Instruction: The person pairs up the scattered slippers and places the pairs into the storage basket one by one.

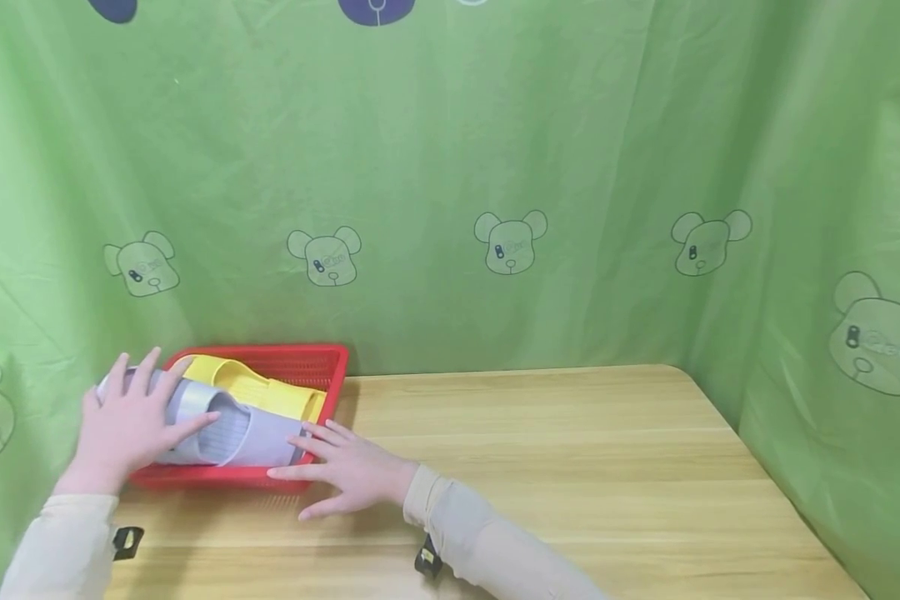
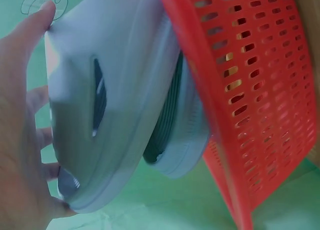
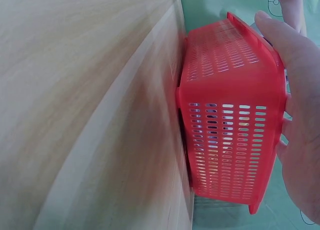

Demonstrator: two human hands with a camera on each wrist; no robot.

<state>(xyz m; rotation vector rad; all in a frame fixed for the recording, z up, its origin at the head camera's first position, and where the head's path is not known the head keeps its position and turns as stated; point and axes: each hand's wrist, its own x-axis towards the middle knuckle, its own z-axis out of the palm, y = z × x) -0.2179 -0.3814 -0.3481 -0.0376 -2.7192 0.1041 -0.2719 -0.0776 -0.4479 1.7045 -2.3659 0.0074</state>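
Observation:
A red plastic basket (image 1: 300, 354) at the table's left holds a pair of yellow slippers (image 1: 285, 398) at the back and grey slippers (image 1: 273, 435) in front. My left hand (image 1: 123, 429) lies spread over the left part of the grey pair, its thumb reaching across toward the strap. In the left wrist view, its fingertips touch the sole edge of a grey slipper (image 2: 120, 115) that sticks out over the rim, with another grey one beneath. Fingers extended, my right hand (image 1: 352, 473) reaches over the basket's front right corner, close to the grey slipper's end.
The wooden table (image 1: 555, 467) stretches to the right of the basket. Green curtains (image 1: 420, 167) with bear-head prints hang behind and at both sides, the back one close behind the basket. Black straps (image 1: 428, 557) show near both sleeves.

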